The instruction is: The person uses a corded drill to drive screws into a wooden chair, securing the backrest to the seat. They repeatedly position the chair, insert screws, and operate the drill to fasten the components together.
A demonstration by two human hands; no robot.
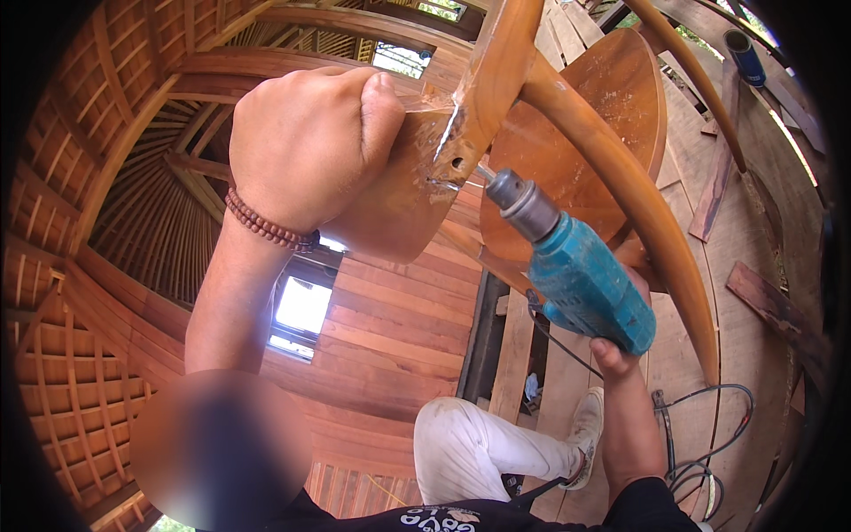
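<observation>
A varnished wooden chair is tipped up before me, with a round seat (612, 106) and curved legs (612, 168). My left hand (310, 151), a beaded bracelet at its wrist, is closed over the edge of the chair's curved wooden panel (390, 217). My right hand (612, 356) grips a teal power drill (585, 279) from below; most of its fingers are hidden behind the body. The drill's metal chuck (523, 204) faces the joint between panel and leg. Its thin bit points there, close to a dark round hole (457, 162). Whitish streaks and scuffed wood surround that hole.
Under the chair lies a plank floor (674, 346) with loose wood strips (771, 310). A black cable (709, 461) coils at the lower right. At the upper right is a dark blue cylinder (745, 58). My bent leg (479, 448) is below the drill.
</observation>
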